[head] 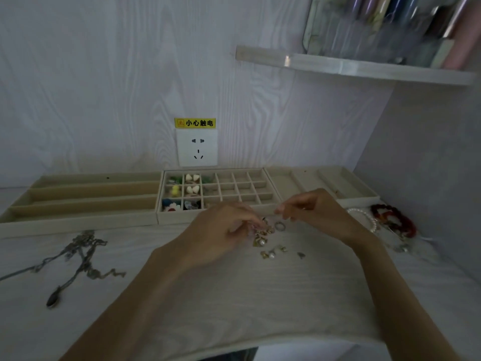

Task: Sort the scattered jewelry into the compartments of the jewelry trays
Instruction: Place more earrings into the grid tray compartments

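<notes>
**Both hands over the loose jewelry pile before the trays**

Two bare forearms are seen reaching from the near edge of the table [234,295] toward its middle. The left hand [223,230] is held over a small pile of gold and pearl pieces [261,238], its fingers curled down onto the pile; what exactly is pinched cannot be told. The right hand [309,207] is raised just beside it, thumb and forefinger brought together, though whether anything is held between them is too blurred to tell. A silver ring [280,226] lies flat between the two hands.

Three beige trays are lined up along the wall. The left tray [78,201] has long channels running left to right. The middle grid tray [234,194] holds small pieces only in its left compartments. The right tray [325,182] has channels running toward the wall.

Silver chains [83,254] are sprawled at the left, their long axis running diagonally toward the camera. Red and pearl bracelets [390,220] are heaped at the right.
</notes>
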